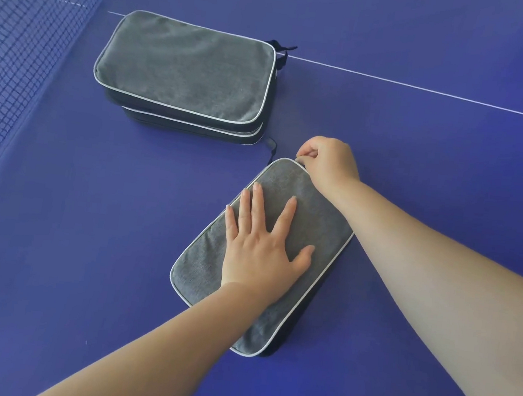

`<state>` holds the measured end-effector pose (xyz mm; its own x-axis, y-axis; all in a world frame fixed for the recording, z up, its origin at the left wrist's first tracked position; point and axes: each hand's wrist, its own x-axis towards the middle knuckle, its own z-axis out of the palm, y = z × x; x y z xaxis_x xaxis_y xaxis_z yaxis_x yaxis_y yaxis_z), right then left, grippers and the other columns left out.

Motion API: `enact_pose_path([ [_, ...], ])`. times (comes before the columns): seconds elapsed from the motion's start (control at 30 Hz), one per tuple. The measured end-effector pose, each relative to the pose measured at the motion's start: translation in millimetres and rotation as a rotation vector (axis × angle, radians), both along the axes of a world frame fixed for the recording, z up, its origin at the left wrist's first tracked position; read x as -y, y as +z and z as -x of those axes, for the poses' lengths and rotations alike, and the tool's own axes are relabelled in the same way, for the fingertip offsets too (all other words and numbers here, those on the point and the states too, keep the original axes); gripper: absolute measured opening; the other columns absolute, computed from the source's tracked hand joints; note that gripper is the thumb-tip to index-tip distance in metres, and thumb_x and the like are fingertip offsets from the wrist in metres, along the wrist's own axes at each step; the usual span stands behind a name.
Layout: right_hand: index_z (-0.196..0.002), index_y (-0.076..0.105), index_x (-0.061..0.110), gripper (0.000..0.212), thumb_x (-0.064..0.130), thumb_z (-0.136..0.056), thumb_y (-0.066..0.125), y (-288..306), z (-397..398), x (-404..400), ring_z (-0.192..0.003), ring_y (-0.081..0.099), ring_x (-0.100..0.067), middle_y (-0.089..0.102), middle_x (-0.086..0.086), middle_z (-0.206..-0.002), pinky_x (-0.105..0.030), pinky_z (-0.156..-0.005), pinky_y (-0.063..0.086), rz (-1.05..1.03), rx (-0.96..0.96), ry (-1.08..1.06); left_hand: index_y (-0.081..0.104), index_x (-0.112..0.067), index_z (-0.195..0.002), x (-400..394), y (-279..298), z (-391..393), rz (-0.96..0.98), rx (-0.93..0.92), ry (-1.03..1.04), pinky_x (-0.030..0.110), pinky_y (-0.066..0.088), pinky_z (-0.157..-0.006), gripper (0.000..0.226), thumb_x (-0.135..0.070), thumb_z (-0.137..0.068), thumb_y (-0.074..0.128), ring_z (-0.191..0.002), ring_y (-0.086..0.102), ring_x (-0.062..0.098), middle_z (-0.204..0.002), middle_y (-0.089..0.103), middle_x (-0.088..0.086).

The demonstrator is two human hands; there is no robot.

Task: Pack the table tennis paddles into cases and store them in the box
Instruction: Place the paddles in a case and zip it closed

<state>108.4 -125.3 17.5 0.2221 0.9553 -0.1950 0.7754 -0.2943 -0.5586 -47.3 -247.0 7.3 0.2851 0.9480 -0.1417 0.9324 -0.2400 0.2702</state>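
A grey fabric paddle case (pixel 201 269) with white piping lies flat on the blue table tennis table, angled toward me. My left hand (pixel 261 246) rests flat on top of it with fingers spread. My right hand (pixel 325 162) is at the case's far corner, fingers pinched on what looks like the zipper pull. No paddle is visible. A stack of two similar grey cases (pixel 183 67) sits further back to the left, with dark strap loops at its right end.
The blue table surface (pixel 419 156) has a white line (pixel 426 87) running across it behind the cases. The net (pixel 14 52) stands along the left side. No box is in view.
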Motion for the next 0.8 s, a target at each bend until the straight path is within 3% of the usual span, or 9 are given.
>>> enact_pose_path([
  [0.13, -0.124, 0.058, 0.023, 0.029, 0.02, -0.096, 0.054, 9.2, -8.4, 24.3, -0.092, 0.06, -0.012, 0.065, 0.007, -0.102, -0.023, -0.071, 0.044, -0.029, -0.166, -0.068, 0.011, -0.041, -0.153, 0.3, 3.0, 0.0, 0.021, -0.023, -0.004, 0.052, -0.006, -0.119, 0.078, -0.074, -0.084, 0.027, -0.149, -0.013, 0.032, -0.162, -0.009, 0.016],
  [0.23, -0.133, 0.049, 0.028, 0.039, 0.027, -0.095, 0.056, 14.5, -19.5, 48.9, -0.102, 0.058, -0.011, 0.057, 0.006, -0.119, -0.023, -0.08, 0.044, -0.009, -0.199, -0.08, 0.011, -0.042, -0.153, -1.5, 6.3, 3.2, 0.041, -0.003, -0.012, 0.05, -0.008, -0.12, 0.076, -0.073, -0.086, 0.029, -0.149, -0.013, 0.03, -0.162, -0.009, 0.014],
  [0.4, -0.136, 0.046, 0.031, 0.046, 0.032, -0.092, 0.061, 15.0, -37.0, 88.9, -0.109, 0.053, -0.011, 0.052, 0.004, -0.13, -0.024, -0.088, 0.041, 0.016, -0.196, -0.072, 0.032, -0.037, -0.149, -6.7, 20.6, 27.1, 0.122, 0.198, -0.022, 0.039, -0.005, -0.121, 0.067, -0.05, -0.089, 0.058, -0.15, -0.007, 0.022, -0.164, -0.001, 0.006],
  [0.57, -0.139, 0.04, 0.034, 0.056, 0.041, -0.089, 0.064, 14.9, -36.2, 105.6, -0.119, 0.048, -0.012, 0.046, 0.005, -0.138, -0.027, -0.094, 0.039, 0.066, -0.244, -0.056, 0.047, -0.035, -0.139, 20.2, 44.5, 66.6, 0.102, 0.348, 0.31, 0.042, 0.024, -0.116, 0.057, -0.036, -0.086, 0.068, -0.147, 0.007, 0.018, -0.161, 0.015, -0.003],
  [0.7, -0.142, 0.036, 0.034, 0.065, 0.044, -0.086, 0.067, 19.6, -27.2, 103.6, -0.129, 0.042, -0.012, 0.042, 0.005, -0.142, -0.027, -0.096, 0.035, 0.072, -0.24, 0.014, 0.037, -0.037, -0.144, 56.8, 53.7, 92.5, 0.148, 0.501, 0.598, 0.036, 0.03, -0.107, 0.071, -0.032, -0.083, 0.072, -0.135, 0.022, 0.016, -0.151, 0.025, -0.004],
  [0.8, -0.143, 0.032, 0.043, 0.071, 0.049, -0.082, 0.068, 19.1, -23.7, 104.1, -0.133, 0.038, -0.018, 0.039, 0.006, -0.143, -0.036, -0.105, 0.037, 0.117, -0.196, 0.106, 0.028, -0.045, -0.145, 78.7, 49.3, 99.7, 0.287, 0.597, 0.676, 0.028, 0.037, -0.092, 0.079, -0.033, -0.082, 0.074, -0.111, 0.042, 0.005, -0.138, 0.031, -0.002],
])
